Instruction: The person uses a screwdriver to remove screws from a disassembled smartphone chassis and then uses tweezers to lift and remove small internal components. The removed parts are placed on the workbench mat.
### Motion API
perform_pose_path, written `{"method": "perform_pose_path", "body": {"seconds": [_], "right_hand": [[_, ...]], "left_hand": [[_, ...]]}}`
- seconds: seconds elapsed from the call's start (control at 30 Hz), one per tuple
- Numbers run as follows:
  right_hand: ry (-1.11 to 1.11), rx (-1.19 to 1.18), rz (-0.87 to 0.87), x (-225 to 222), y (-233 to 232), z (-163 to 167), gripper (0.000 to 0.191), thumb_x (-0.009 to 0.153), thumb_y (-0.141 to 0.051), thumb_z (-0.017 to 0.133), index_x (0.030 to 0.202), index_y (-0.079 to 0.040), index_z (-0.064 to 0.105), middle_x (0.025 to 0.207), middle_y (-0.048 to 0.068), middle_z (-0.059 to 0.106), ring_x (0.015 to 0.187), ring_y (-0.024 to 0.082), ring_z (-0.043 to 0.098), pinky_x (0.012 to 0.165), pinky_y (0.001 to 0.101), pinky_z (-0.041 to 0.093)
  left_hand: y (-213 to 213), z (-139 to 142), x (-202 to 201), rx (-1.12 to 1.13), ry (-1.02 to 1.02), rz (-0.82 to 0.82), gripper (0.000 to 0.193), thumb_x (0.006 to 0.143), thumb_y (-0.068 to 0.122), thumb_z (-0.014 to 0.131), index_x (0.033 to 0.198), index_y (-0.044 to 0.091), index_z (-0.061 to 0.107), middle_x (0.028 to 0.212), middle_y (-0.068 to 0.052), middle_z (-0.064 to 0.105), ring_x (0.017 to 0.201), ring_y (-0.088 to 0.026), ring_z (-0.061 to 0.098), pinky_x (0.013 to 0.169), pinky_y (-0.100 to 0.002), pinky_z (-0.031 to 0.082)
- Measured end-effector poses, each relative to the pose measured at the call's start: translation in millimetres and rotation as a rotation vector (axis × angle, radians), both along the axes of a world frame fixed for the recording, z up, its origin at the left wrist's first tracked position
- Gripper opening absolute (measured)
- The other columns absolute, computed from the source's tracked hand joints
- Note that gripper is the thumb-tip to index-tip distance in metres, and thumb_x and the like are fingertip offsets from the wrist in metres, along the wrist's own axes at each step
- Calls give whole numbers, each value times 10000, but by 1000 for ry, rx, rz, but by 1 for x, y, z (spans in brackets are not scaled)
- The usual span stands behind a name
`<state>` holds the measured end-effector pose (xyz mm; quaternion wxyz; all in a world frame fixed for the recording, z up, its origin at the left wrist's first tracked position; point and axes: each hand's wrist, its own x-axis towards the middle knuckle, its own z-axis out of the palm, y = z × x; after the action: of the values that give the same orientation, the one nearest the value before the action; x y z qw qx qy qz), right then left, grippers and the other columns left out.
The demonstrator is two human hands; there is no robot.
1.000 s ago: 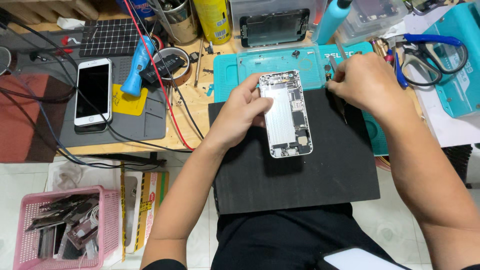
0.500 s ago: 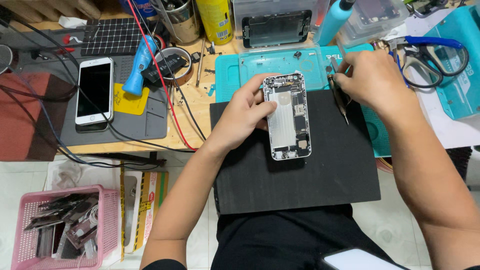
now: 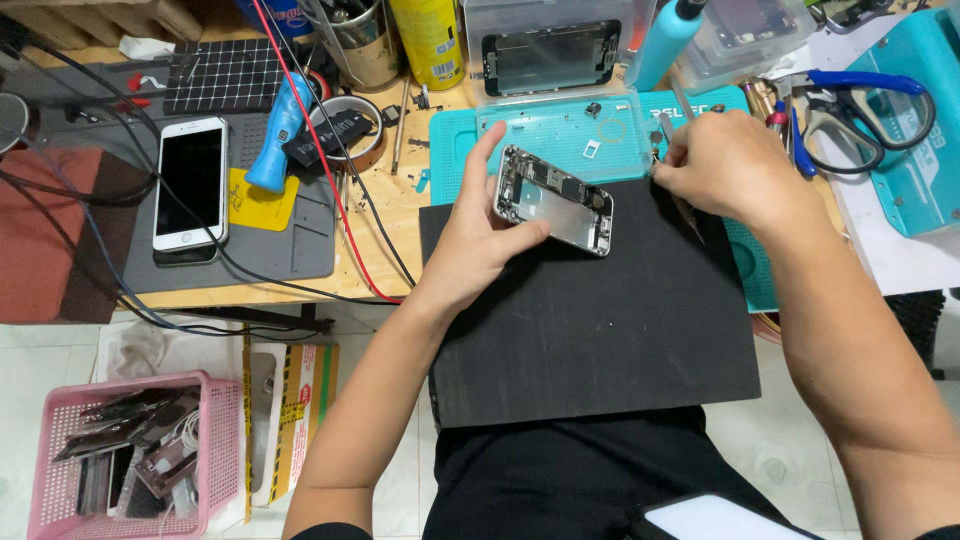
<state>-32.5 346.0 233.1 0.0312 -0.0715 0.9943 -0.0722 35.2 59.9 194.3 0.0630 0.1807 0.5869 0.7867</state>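
The opened silver phone housing [image 3: 555,200], its screen removed and its metal shields and small boards exposed, was tilted up off the square black foam work mat [image 3: 600,330], near the mat's far edge. The left hand [image 3: 480,235] gripped it by its left end, thumb and fingers pinching the frame, the index finger stretched out toward the tray beyond. The right hand [image 3: 735,165] was closed around thin metal tweezers [image 3: 668,135], fingers pressed together on them; their tips sat just beside the housing's upper right corner, over the edge of the clear shallow parts tray [image 3: 560,130]. Whether the tips held anything was too small to tell.

By the look of it, this was the stage of picking a small part or screw between tray and housing, with the housing angled for access. A next move here would call for a steady left-hand hold and a fine, light tweezer touch, since the pieces were tiny and easily dropped.

The tray lay on a teal silicone repair mat [image 3: 455,150]. Farther left, a white smartphone [image 3: 190,185] rested face up on a grey mat [image 3: 290,240], near a blue-handled tool [image 3: 278,135]. Blue-handled scissors [image 3: 860,105] lay to the right. On the floor stood a pink plastic basket [image 3: 215,450] of spare parts.
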Motion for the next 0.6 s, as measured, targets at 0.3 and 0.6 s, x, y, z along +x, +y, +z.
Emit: {"method": "perform_pose_path", "body": {"seconds": [0.3,0.6], "right_hand": [[20,-738,12,-2,7,14,236,1069,-172,512,1010,40,596,819,194,715,682,275,698,595,388,530],[-105,-1345,535,50,-39,19,487,1063,94,602,1454,-52,353,1145,188,724,1090,270,753,972,372,657]], "left_hand": [[-15,17,12,-777,200,171,916,669,227,961,1446,52,509,1236,-117,648,923,-245,681,864,-352,577],[3,14,17,-991,479,331,999,630,403,918,1442,-10,508,1178,-176,576,1019,-378,657,820,-456,555]]}}
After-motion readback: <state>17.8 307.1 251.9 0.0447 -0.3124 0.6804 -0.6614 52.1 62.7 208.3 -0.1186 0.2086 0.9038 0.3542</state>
